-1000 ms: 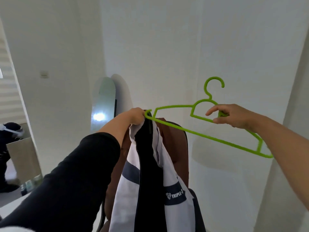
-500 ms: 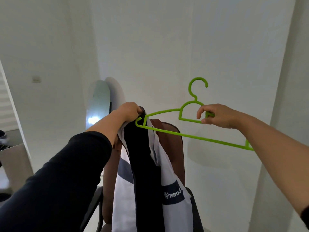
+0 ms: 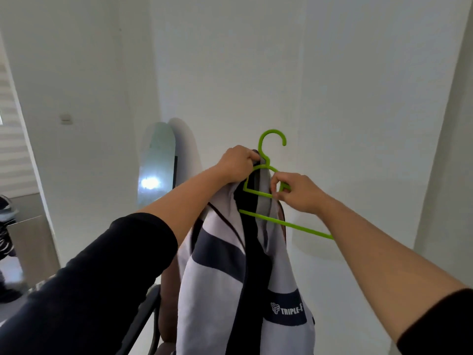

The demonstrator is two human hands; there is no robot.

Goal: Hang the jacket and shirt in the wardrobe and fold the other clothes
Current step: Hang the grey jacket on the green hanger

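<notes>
A white jacket (image 3: 279,272) with dark navy bands and a black front strip hangs in front of me. My left hand (image 3: 236,163) grips its collar at the top and holds it up. A bright green plastic hanger (image 3: 271,139) has its left arm pushed inside the jacket's shoulder; its hook points up and its right arm sticks out to the right. My right hand (image 3: 298,190) pinches the hanger's inner bar just right of the neck.
A brown chair back (image 3: 169,290) stands behind the jacket. A tall arched mirror (image 3: 156,165) leans on the white wall at left. A person's striped clothing shows at the far left edge (image 3: 5,226). White walls surround the rest.
The hanger has moved left, and its left arm has slid into the jacket. My right hand has come close to my left hand at the collar.
</notes>
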